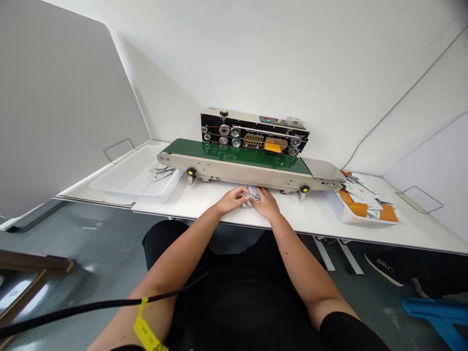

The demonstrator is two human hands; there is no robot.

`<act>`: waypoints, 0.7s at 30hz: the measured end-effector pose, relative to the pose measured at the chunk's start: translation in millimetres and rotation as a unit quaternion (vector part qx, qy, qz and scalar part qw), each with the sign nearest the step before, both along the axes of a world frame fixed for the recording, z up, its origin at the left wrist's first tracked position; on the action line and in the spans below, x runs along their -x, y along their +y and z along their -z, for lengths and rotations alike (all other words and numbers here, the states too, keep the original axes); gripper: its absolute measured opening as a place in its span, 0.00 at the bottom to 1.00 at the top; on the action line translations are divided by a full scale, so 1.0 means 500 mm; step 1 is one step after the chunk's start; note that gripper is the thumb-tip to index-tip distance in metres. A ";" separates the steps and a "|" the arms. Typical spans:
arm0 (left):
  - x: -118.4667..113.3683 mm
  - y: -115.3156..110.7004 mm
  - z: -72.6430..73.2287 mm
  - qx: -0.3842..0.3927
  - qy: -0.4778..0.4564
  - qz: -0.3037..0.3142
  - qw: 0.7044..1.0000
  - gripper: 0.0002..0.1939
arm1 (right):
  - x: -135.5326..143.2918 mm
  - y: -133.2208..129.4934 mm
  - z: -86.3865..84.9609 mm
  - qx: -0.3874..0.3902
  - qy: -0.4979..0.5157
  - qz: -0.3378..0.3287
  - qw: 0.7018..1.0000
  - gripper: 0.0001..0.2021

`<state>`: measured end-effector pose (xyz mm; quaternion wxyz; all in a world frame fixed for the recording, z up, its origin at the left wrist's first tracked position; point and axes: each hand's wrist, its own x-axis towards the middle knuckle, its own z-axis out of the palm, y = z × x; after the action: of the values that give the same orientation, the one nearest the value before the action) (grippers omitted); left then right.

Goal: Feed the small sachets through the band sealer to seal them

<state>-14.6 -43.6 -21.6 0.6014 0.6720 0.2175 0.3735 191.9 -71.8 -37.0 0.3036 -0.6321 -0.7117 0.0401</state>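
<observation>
A small stack of grey-white printed packets (pixel 253 194) is between my two hands, low over the white tabletop in front of the conveyor. My left hand (pixel 233 200) grips its left side with thumb and fingers curled in. From the right, my right hand (pixel 267 204) closes on the same packets, its fingers partly hidden behind them. Just beyond stands a band sealing machine (pixel 252 114) with a green conveyor belt (pixel 219 152). An orange pouch (pixel 272 147) sits upright against the machine's sealing section, apart from my hands.
At left, a translucent white tray (pixel 109 181) holds several grey-white packets (pixel 160 171). A white bin (pixel 341 209) at right is heaped with orange and white pouches (pixel 369 197). A black cable (pixel 91 307) with a yellow tag crosses my left arm. Another person's shoe (pixel 383 269) shows below right.
</observation>
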 end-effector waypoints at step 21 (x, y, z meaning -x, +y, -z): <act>0.002 -0.003 -0.015 -0.096 0.099 -0.054 0.989 0.24 | 0.029 -0.031 -0.014 -0.106 0.064 -0.235 0.964 0.35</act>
<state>-15.5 -45.3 -13.9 0.4887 0.7472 0.2755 0.3563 177.6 -87.2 -30.0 0.3963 -0.4077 -0.8192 0.0751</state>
